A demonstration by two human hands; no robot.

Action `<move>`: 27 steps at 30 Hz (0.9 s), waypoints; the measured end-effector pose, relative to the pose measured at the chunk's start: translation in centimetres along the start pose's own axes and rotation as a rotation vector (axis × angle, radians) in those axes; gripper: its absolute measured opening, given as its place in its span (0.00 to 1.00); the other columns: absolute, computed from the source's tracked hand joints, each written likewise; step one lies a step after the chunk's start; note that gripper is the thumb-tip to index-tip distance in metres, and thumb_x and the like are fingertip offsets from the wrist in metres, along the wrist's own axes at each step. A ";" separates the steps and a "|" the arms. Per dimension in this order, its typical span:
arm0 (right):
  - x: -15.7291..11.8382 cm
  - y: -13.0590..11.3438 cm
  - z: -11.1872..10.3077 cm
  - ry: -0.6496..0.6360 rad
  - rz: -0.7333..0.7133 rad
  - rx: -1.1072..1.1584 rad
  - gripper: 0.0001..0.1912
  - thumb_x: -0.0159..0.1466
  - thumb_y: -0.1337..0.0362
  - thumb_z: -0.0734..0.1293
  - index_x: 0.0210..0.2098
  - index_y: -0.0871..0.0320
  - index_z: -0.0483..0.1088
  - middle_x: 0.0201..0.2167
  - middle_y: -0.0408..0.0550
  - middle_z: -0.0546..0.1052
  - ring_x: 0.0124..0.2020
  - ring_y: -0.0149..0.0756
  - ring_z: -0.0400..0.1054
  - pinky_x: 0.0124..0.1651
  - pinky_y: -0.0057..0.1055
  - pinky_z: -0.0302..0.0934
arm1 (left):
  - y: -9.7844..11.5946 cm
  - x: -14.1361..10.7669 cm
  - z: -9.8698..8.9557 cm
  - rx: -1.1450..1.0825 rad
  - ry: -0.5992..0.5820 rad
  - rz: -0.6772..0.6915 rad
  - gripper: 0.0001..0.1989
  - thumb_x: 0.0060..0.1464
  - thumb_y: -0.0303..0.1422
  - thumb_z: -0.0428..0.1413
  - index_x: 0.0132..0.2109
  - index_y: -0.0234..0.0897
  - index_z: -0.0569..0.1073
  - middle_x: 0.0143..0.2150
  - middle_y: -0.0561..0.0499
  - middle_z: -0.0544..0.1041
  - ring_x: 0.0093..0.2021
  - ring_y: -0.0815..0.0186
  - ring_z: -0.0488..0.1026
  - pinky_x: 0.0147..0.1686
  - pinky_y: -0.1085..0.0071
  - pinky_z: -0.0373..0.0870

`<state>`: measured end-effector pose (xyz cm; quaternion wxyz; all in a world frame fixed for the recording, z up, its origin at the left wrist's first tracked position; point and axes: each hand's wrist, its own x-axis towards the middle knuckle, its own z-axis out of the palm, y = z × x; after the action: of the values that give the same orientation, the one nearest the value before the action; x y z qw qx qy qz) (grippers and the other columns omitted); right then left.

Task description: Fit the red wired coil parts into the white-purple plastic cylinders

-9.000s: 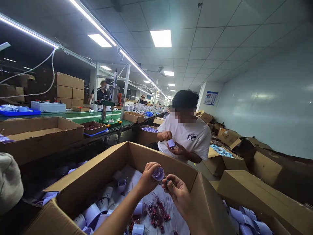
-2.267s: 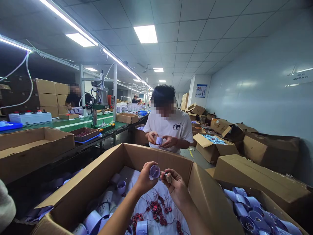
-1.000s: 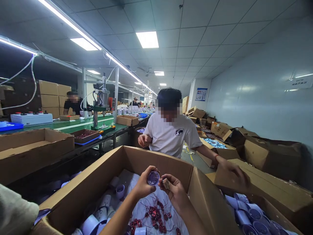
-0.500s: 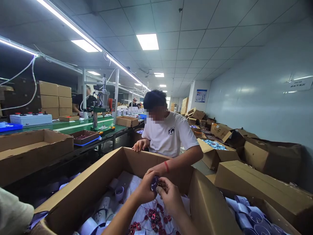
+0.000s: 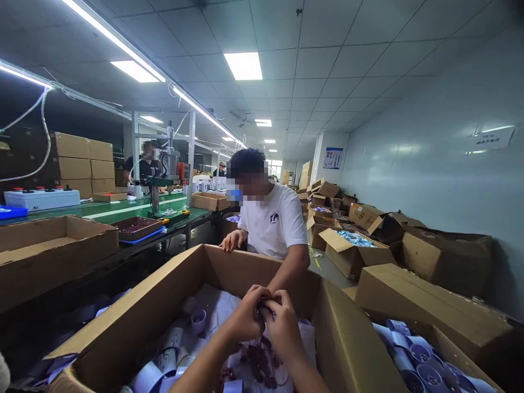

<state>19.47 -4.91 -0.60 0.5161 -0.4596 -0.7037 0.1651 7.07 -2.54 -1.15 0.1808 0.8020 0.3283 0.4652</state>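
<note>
Above the large open cardboard box (image 5: 135, 297), my left hand (image 5: 248, 316) is closed around a small purple cup, now mostly hidden by fingers. My right hand (image 5: 282, 322) meets it, fingers bent and pressed to the cup; anything else it pinches is hidden. Beneath my hands lie red wired parts (image 5: 260, 360), blurred, on a white sheet (image 5: 216, 300). One purple cup (image 5: 198, 321) stands on the sheet, and more pale cups (image 5: 148, 376) lie at the box's left.
Across the box stands a person in a white shirt (image 5: 272, 221), one hand on its rim, the other arm reaching behind my hands. A box of purple cups (image 5: 429, 374) is at right. The green conveyor (image 5: 126, 207) with a press (image 5: 164, 169) is at left.
My hands have drawn closer together around the cup, which is now mostly covered. The other person's arm and body have shifted left, and the whole view has moved slightly.
</note>
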 end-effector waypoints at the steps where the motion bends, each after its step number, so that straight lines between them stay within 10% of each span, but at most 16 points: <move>1: 0.0 -0.1 0.1 0.014 0.006 0.000 0.12 0.56 0.72 0.61 0.30 0.54 0.76 0.34 0.48 0.70 0.38 0.39 0.66 0.44 0.33 0.60 | 0.0 0.1 0.0 0.014 -0.010 -0.006 0.26 0.28 0.16 0.46 0.39 0.38 0.66 0.39 0.51 0.69 0.40 0.64 0.67 0.39 0.71 0.65; 8: 0.2 -0.6 0.8 0.219 0.153 0.029 0.09 0.47 0.74 0.62 0.26 0.56 0.66 0.27 0.44 0.71 0.31 0.38 0.66 0.36 0.31 0.60 | 0.1 0.1 0.0 -0.024 -0.012 -0.005 0.24 0.28 0.16 0.47 0.38 0.37 0.65 0.38 0.51 0.68 0.38 0.65 0.65 0.38 0.71 0.64; 27: 0.3 0.2 0.7 -0.052 0.280 -0.180 0.15 0.55 0.78 0.57 0.34 0.59 0.70 0.34 0.52 0.78 0.38 0.38 0.72 0.39 0.29 0.59 | -0.3 -0.6 0.3 0.096 -0.235 -0.107 0.22 0.25 0.17 0.47 0.34 0.38 0.61 0.37 0.52 0.65 0.40 0.64 0.62 0.41 0.69 0.60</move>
<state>18.93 -4.43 -0.82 0.4265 -0.5930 -0.6579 0.1836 7.07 -2.73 -1.86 0.2041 0.8398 0.3691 0.3418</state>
